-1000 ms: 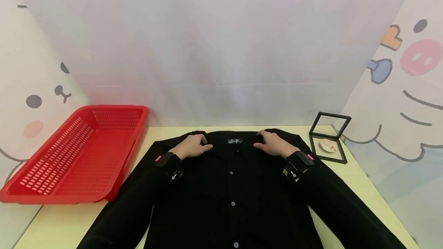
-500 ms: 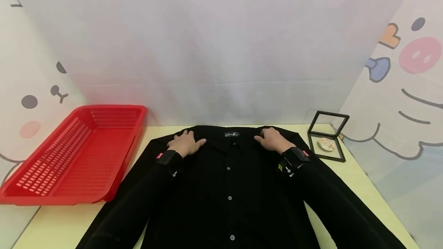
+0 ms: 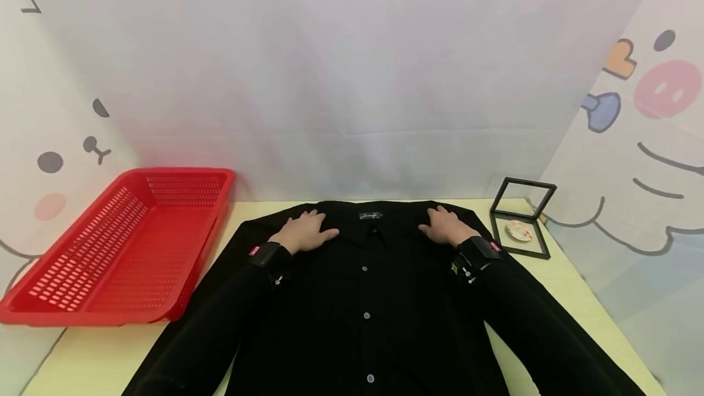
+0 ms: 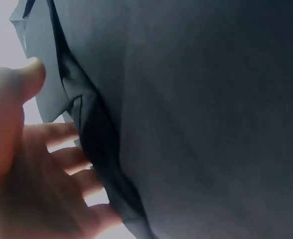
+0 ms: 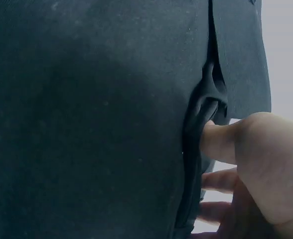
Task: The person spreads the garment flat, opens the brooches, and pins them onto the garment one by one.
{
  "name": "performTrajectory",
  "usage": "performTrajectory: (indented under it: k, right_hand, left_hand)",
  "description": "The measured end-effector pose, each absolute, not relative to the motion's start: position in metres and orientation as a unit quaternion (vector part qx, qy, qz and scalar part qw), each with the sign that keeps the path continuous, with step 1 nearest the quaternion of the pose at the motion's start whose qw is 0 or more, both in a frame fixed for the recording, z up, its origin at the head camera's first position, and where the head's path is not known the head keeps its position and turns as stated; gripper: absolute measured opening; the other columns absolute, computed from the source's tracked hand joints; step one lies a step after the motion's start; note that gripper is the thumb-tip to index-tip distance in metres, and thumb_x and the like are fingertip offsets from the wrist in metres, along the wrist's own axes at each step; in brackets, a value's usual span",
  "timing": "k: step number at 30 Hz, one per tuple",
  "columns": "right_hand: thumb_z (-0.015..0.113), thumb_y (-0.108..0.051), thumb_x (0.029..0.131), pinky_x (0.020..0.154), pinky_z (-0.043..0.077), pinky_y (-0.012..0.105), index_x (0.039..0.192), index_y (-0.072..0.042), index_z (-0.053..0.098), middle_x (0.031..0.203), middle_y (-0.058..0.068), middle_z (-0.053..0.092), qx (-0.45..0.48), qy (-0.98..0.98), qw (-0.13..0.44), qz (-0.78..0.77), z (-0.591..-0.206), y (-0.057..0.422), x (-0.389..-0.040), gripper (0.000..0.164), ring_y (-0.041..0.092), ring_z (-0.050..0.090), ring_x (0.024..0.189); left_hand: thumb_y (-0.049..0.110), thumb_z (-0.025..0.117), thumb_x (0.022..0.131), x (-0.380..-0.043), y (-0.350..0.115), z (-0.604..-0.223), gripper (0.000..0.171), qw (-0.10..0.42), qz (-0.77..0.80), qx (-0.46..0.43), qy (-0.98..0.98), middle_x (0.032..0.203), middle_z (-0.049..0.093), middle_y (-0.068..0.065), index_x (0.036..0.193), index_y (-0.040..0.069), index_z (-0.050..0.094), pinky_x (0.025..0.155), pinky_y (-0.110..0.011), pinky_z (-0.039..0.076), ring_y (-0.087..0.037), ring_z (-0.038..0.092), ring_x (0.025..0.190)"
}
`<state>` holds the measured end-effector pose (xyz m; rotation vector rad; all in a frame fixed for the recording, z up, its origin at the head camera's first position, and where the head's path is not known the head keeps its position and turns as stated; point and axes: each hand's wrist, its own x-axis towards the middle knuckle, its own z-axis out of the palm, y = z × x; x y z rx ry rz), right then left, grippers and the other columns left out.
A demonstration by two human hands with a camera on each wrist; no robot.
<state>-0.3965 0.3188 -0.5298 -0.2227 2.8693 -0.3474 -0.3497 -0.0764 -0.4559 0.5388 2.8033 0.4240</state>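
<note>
A black button-up shirt (image 3: 330, 298) lies spread face up, collar at the far side, with a small label (image 3: 370, 216) inside the neck. My left hand (image 3: 305, 232) rests on its left shoulder beside the collar, fingers spread and thumb out. In the left wrist view the fingertips pass behind a fold of cloth (image 4: 99, 134), the thumb standing apart. On the other shoulder rests my right hand (image 3: 447, 226), its fingers loosely extended. The right wrist view has its thumb (image 5: 221, 142) touching a crease in the cloth, with the other fingertips partly hidden.
A red perforated plastic basket (image 3: 184, 261) stands at the left of the pale table (image 3: 572, 298). At the back right is an open black-framed display case (image 3: 522, 255) with a small round patterned piece (image 3: 519, 231). White curtain-like walls enclose the back and sides.
Both hands have opened out from a more curled pose near the collar. The right hand has moved slightly right. The shirt's collar edge has shifted a little away and lies flatter.
</note>
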Motion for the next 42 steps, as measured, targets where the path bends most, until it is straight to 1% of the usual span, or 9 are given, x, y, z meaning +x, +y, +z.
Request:
performTrajectory:
  k: [4, 10, 13, 19, 25, 31, 34, 37, 42]
  right_hand:
    - [0.048, -0.036, 0.11, 0.119, 0.009, 0.076, 0.155, -0.005, 0.043, 0.159, 0.028, 0.038, -0.096, 0.98, 0.083, -0.15, -0.508, 0.306, -0.379, 0.055, 0.059, 0.012, 0.151]
    - [0.062, -0.021, 0.105, 0.098, 0.05, 0.053, 0.149, 0.005, 0.046, 0.128, 0.028, 0.061, -0.152, 0.958, 0.061, -0.234, -0.453, 0.265, -0.342, 0.053, 0.042, 0.062, 0.115]
    - [0.062, -0.015, 0.105, 0.086, 0.052, 0.047, 0.139, 0.004, 0.054, 0.118, 0.024, 0.065, -0.131, 0.954, 0.016, -0.269, -0.452, 0.258, -0.347, 0.04, 0.035, 0.066, 0.099]
    - [0.056, -0.016, 0.108, 0.081, 0.052, 0.047, 0.113, 0.0, 0.055, 0.114, 0.022, 0.063, -0.121, 0.928, -0.107, -0.336, -0.443, 0.249, -0.359, 0.017, 0.038, 0.065, 0.1]
    - [0.048, -0.015, 0.111, 0.085, 0.051, 0.046, 0.131, 0.007, 0.051, 0.112, 0.027, 0.062, -0.134, 0.932, -0.073, -0.329, -0.447, 0.247, -0.365, 0.03, 0.039, 0.062, 0.097]
    - [0.055, -0.016, 0.108, 0.084, 0.052, 0.044, 0.133, 0.007, 0.052, 0.115, 0.027, 0.062, -0.089, 0.949, -0.03, -0.302, -0.462, 0.241, -0.364, 0.034, 0.036, 0.063, 0.099]
    - [0.059, -0.015, 0.106, 0.078, 0.049, 0.042, 0.12, 0.002, 0.054, 0.107, 0.022, 0.062, -0.067, 0.959, -0.045, -0.272, -0.469, 0.238, -0.362, 0.023, 0.032, 0.062, 0.091]
    - [0.059, -0.015, 0.106, 0.077, 0.048, 0.042, 0.113, -0.001, 0.059, 0.103, 0.019, 0.063, -0.086, 0.966, -0.062, -0.238, -0.476, 0.236, -0.359, 0.016, 0.029, 0.062, 0.087]
    - [0.059, -0.024, 0.107, 0.1, 0.049, 0.054, 0.137, -0.003, 0.06, 0.133, 0.024, 0.06, -0.154, 0.973, -0.042, -0.166, -0.479, 0.239, -0.35, 0.037, 0.04, 0.06, 0.119]
  left_hand:
    - [0.038, 0.058, 0.106, -0.349, -0.072, -0.457, 0.056, 0.079, 0.174, 0.196, 0.962, 0.158, 0.044, -0.02, 0.15, 0.004, 0.05, 0.125, -0.066, 0.017, -0.039, 0.038, 0.15]
    - [0.025, 0.067, 0.102, -0.35, -0.068, -0.454, 0.038, -0.029, 0.238, 0.208, 0.948, 0.132, 0.061, -0.019, 0.133, 0.002, 0.065, 0.104, -0.044, 0.049, -0.033, 0.06, 0.12]
    - [0.023, 0.064, 0.104, -0.354, -0.066, -0.449, 0.032, -0.044, 0.28, 0.193, 0.939, 0.13, 0.062, -0.019, 0.129, 0.003, 0.067, 0.094, -0.04, 0.05, -0.031, 0.061, 0.113]
    - [0.02, 0.058, 0.107, -0.368, -0.064, -0.43, 0.033, -0.108, 0.358, 0.185, 0.909, 0.126, 0.061, -0.021, 0.132, -0.001, 0.063, 0.093, -0.042, 0.049, -0.032, 0.06, 0.108]
    - [0.02, 0.059, 0.107, -0.373, -0.066, -0.435, 0.026, -0.087, 0.33, 0.169, 0.925, 0.105, 0.064, -0.019, 0.122, -0.001, 0.063, 0.078, -0.04, 0.045, -0.031, 0.059, 0.088]
    - [0.034, 0.061, 0.105, -0.386, -0.068, -0.469, 0.038, -0.024, 0.303, 0.118, 0.945, 0.072, 0.043, -0.006, 0.078, 0.009, 0.052, 0.063, -0.037, 0.031, -0.021, 0.041, 0.064]
    - [0.037, 0.062, 0.105, -0.388, -0.066, -0.479, 0.029, 0.007, 0.299, 0.081, 0.951, 0.081, 0.056, -0.005, 0.093, 0.01, 0.062, 0.068, -0.037, 0.042, -0.021, 0.052, 0.07]
    - [0.034, 0.065, 0.103, -0.384, -0.064, -0.483, 0.042, 0.006, 0.276, 0.07, 0.958, 0.117, 0.067, -0.016, 0.135, 0.006, 0.059, 0.088, -0.045, 0.052, -0.031, 0.066, 0.1]
    - [0.041, 0.059, 0.105, -0.357, -0.06, -0.461, 0.066, 0.048, 0.169, 0.102, 0.979, 0.151, 0.049, -0.025, 0.156, 0.003, 0.04, 0.114, -0.06, 0.039, -0.045, 0.047, 0.139]
